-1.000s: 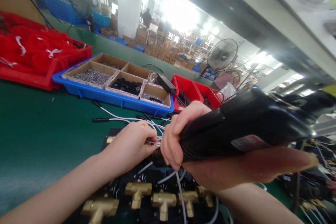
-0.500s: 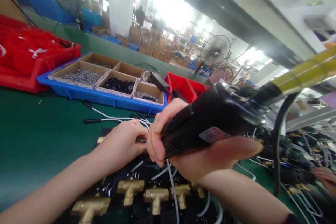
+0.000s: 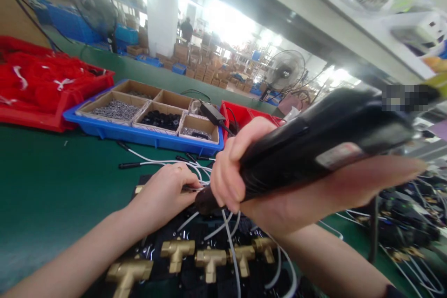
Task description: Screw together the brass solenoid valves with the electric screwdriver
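Note:
My right hand (image 3: 230,172) is wrapped round a black electric screwdriver (image 3: 300,144), which tilts up to the right with its dark nose pointing down to the left. A label shows on its side. Close by that nose, my left hand (image 3: 171,181) is closed, fingertips pressed together beside white cables (image 3: 206,170); what they pinch is hidden. Below both hands lie several black units with brass T-shaped fittings (image 3: 211,258), and white cables run among them.
A blue tray (image 3: 150,138) with cardboard compartments of screws and black parts stands behind the hands. Red bins (image 3: 49,118) are at the left and behind the screwdriver. More black units (image 3: 405,223) lie at the right. A shelf (image 3: 324,18) hangs overhead.
The screwdriver and my right hand have moved up and to the right, so the tool's nose now shows beside my left hand. My left hand stays nearly in place; the view has shifted slightly.

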A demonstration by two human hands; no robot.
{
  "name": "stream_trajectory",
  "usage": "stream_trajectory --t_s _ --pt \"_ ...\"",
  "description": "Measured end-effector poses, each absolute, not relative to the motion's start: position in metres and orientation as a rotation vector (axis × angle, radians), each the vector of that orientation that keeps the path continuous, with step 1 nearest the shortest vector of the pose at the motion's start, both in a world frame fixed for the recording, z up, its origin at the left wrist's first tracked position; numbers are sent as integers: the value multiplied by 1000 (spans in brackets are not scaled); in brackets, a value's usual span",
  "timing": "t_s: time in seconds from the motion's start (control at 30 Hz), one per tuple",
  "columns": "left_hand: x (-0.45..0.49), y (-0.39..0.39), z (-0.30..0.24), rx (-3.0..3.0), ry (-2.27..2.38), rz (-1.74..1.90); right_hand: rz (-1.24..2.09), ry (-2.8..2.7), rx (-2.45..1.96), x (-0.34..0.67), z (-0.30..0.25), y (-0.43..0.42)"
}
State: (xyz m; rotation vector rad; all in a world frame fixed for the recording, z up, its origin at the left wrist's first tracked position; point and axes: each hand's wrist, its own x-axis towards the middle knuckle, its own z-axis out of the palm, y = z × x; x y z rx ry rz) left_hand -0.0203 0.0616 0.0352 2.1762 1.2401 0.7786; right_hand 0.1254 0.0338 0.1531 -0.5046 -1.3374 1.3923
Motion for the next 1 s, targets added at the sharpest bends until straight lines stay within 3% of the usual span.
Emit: stream_trajectory --t_s 0.13,0.37,1.0 --pt "-41 50 39 2176 1142 859 1438 -1377 -542 125 171 32" --pt "-73 39 19 2387 984 1003 1433 -1377 -428 108 131 40" --pt "-63 38 6 2522 1138 1144 1395 -1412 -507 105 132 41"
